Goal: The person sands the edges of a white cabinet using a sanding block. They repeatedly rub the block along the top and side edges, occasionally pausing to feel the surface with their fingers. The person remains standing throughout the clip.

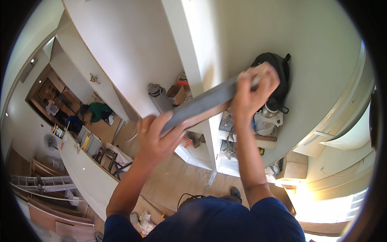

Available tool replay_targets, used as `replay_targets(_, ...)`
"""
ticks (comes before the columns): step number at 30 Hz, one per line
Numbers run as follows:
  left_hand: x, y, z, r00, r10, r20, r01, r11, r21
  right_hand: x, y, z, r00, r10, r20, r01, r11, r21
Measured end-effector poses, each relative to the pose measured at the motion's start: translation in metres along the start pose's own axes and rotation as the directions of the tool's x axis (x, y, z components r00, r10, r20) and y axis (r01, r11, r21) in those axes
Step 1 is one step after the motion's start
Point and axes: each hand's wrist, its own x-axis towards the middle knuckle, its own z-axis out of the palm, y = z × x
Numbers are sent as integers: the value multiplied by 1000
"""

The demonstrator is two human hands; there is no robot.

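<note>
A long, straight grey bar (205,101) with a brownish lower side is held up in front of me, slanting up to the right. I cannot make out its exact kind. My left hand (155,135) has its fingers wrapped round the lower left end. At the other end, my right hand (256,86) grips from above and is slightly blurred. Behind the bar stands a white upright panel edge (187,44) of a shelf unit. Whether the bar touches that panel cannot be told from this view.
A black backpack (276,66), a metal flask (270,108) and plastic bags sit on the right shelf. On the left shelf are a grey bottle (159,97) and a cardboard box (176,93). A ladder (44,183) lies far left. Other people work in the room beyond.
</note>
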Motion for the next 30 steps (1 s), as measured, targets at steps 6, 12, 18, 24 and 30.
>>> replay_targets(6, -6, -31, -12, 995, 51, 88, -58, 995, 80, -40, 15, 33, 995, 95, -16, -95, 995, 16)
replay_targets(12, 99, -1, 17, 991, 97, 88, -113, 971, 209, 58, 80, 53, 978, 207, -3, -204, 967, 150)
replay_targets(18, 63, -17, 1, 994, 42, 104, -55, 992, 117, 30, 43, 40, 991, 44, -125, -43, 999, 17)
replay_targets(24, -20, 4, -3, 983, -14, 182, -16, 986, 165, -61, 47, 24, 988, 151, -26, -150, 988, 33)
replay_targets(30, 96, 16, 12, 980, 46, 194, -108, 940, 322, 48, 108, 63, 996, 90, -6, -90, 996, -26)
